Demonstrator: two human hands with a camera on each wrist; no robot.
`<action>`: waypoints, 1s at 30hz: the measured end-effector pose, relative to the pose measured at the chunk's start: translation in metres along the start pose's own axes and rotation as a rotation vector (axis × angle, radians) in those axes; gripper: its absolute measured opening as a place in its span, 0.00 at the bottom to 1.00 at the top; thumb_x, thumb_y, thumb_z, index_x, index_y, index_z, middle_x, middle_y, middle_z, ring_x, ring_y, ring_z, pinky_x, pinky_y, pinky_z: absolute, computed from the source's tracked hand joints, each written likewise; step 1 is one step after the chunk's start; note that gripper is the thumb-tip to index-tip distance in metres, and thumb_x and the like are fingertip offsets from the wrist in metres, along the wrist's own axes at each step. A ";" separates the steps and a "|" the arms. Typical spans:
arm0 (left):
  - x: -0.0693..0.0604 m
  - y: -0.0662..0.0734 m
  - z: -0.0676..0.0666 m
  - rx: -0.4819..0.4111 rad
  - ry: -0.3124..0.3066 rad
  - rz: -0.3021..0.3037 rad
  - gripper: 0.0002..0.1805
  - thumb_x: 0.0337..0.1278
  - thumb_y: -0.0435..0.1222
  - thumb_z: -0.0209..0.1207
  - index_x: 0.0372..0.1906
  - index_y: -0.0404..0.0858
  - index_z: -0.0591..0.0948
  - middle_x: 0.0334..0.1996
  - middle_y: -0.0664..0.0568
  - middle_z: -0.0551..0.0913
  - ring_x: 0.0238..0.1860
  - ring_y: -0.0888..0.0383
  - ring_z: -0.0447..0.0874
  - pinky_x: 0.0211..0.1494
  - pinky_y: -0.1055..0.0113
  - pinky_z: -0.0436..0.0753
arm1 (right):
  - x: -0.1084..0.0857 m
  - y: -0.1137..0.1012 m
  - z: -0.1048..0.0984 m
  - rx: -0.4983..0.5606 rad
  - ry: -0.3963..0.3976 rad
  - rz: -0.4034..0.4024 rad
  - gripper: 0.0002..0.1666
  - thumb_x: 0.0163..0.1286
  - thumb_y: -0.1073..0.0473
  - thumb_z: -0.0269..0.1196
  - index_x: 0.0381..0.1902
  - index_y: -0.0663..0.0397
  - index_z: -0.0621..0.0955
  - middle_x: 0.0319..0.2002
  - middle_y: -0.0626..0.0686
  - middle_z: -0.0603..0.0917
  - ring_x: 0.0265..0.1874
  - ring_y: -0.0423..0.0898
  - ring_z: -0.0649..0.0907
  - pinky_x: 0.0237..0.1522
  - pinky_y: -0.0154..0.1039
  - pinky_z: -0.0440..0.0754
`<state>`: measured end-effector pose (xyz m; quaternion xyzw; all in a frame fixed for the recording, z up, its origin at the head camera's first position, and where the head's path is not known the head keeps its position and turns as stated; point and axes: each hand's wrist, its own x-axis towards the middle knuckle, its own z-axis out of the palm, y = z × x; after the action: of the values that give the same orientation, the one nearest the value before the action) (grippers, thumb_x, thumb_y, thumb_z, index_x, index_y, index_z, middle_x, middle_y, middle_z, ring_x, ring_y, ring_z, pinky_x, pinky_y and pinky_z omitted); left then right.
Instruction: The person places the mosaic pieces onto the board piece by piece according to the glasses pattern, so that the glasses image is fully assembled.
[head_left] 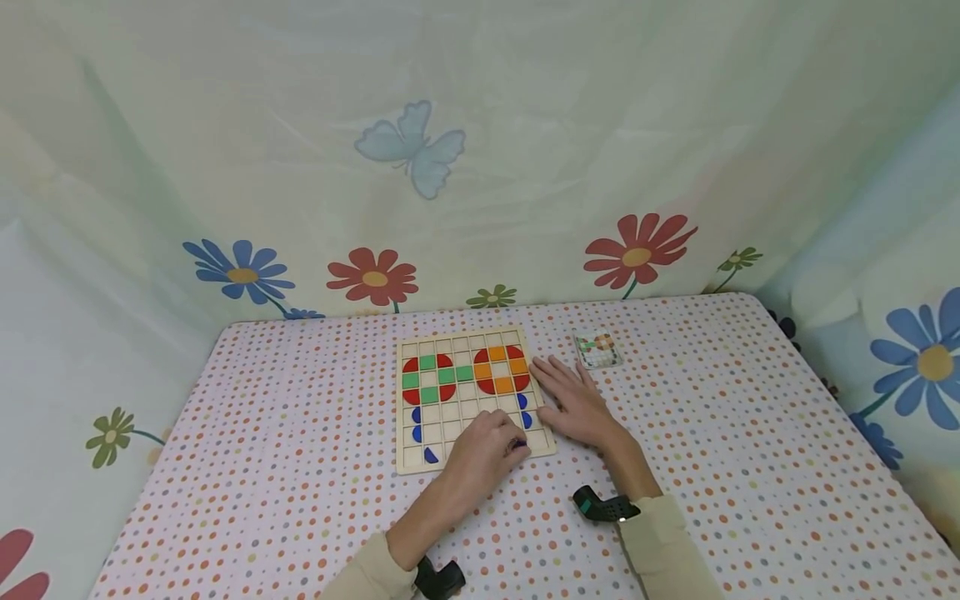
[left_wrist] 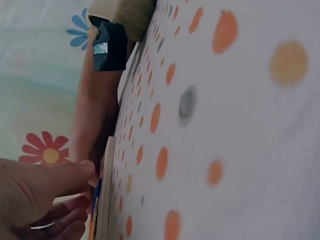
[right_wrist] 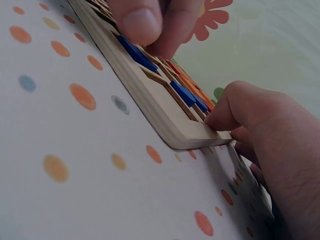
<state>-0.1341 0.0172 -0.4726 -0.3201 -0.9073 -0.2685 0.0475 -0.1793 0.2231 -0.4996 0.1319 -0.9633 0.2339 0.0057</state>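
Note:
A wooden grid board (head_left: 472,467) lies on the table, set with red, green, orange and blue pieces. My left hand (head_left: 483,450) is over its lower right part, the fingers curled. Its thumb and fingertips pinch a blue half-round piece (right_wrist: 137,54) that lies flat at a cell in the near row. My right hand (head_left: 577,408) rests along the board's right edge, its fingers stretched out. In the right wrist view the thumb touches the board near the corner, beside other blue pieces (right_wrist: 183,93). The left wrist view mostly hides the held piece.
A small pattern card (head_left: 597,348) lies beyond the right hand, bearing a similar coloured design. A dotted cloth (head_left: 300,433) covers the table. Hanging behind it is a curtain (head_left: 525,167) printed with flowers and a butterfly. Each wrist wears a black device (head_left: 602,506).

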 end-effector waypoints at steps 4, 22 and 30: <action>0.002 0.000 -0.009 0.011 -0.002 -0.037 0.10 0.60 0.45 0.63 0.40 0.44 0.87 0.38 0.58 0.83 0.40 0.62 0.76 0.40 0.76 0.77 | -0.002 0.000 0.001 0.003 0.012 -0.004 0.42 0.59 0.51 0.55 0.73 0.51 0.64 0.74 0.53 0.63 0.75 0.58 0.58 0.75 0.63 0.40; 0.002 -0.048 -0.085 -0.047 0.236 -0.305 0.15 0.63 0.43 0.61 0.52 0.44 0.84 0.52 0.51 0.84 0.56 0.52 0.76 0.53 0.55 0.81 | 0.005 0.001 0.002 0.030 -0.012 -0.005 0.43 0.59 0.51 0.55 0.73 0.51 0.63 0.75 0.54 0.62 0.76 0.58 0.57 0.75 0.63 0.39; -0.020 -0.081 -0.103 -0.099 0.212 -0.385 0.21 0.66 0.45 0.57 0.60 0.42 0.78 0.61 0.47 0.78 0.66 0.47 0.68 0.65 0.46 0.73 | 0.000 0.003 0.000 0.044 0.012 0.000 0.42 0.60 0.50 0.56 0.73 0.51 0.64 0.74 0.54 0.63 0.75 0.58 0.57 0.75 0.63 0.39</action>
<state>-0.1765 -0.0995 -0.4269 -0.1129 -0.9273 -0.3489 0.0749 -0.1802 0.2255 -0.5005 0.1305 -0.9578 0.2559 0.0087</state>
